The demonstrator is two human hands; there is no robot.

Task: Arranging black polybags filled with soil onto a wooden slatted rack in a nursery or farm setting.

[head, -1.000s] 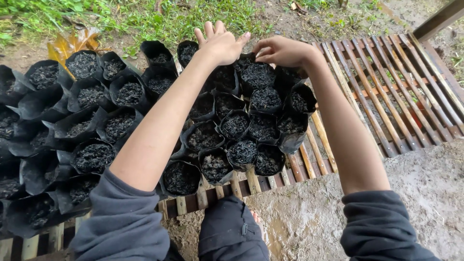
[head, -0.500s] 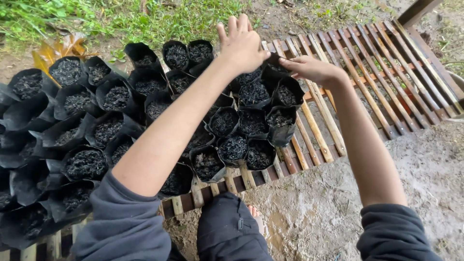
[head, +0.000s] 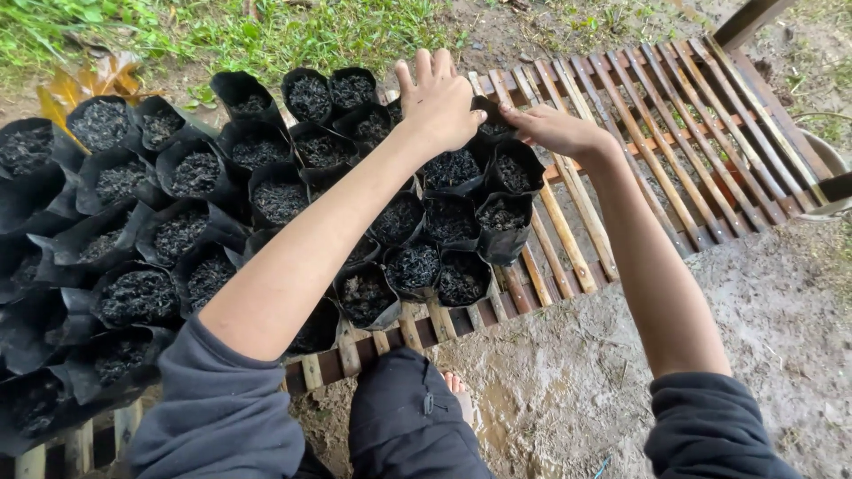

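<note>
The person is reaching over a slatted wooden rack (head: 621, 133) packed with black soil-filled nursery bags (head: 266, 191), working at the far right corner of the block. The left hand (head: 439, 98) is lying palm-down with fingers spread, pressing on the rim of a far bag (head: 493, 120), while the right hand (head: 555, 131) is closing on that same bag's edge from the right, fingers together; how firm the pinch is cannot be told, since the bag is mostly hidden under both hands. This looks like the step of settling a bag into its row. The next move seems to call for keeping it upright and snug against its neighbours (head: 513, 173), so that no soil spills.
</note>
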